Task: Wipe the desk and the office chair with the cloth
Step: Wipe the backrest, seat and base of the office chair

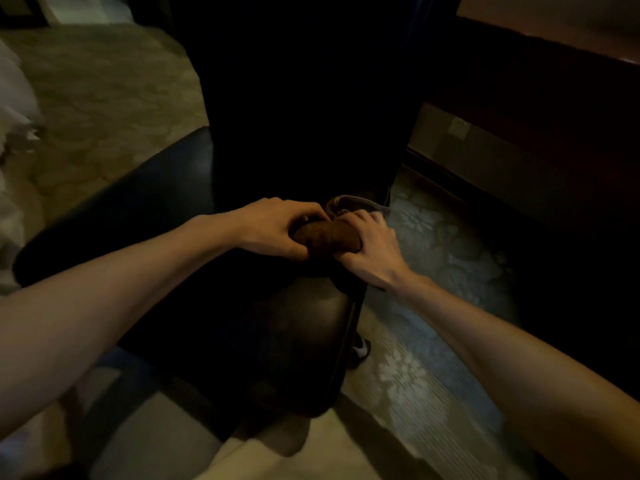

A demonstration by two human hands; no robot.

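A brown cloth [327, 237] is bunched into a thick roll over the black office chair [145, 202]. My left hand [273, 230] grips the roll's left end and my right hand [370, 247] grips its right end, both pressed close together above the seat. A loose grey-edged part of the cloth [360, 202] sticks out behind my right hand. The chair's dark backrest rises behind my hands and its seat spreads left and below. The dark wooden desk [540, 109] stands at the right, its underside in shadow.
Patterned carpet [426, 341] covers the floor right of the chair, and beige carpet [104, 91] lies at the left. A white fabric heap [14, 109] sits at the far left edge. A shoe [360, 351] shows beside the seat's right edge.
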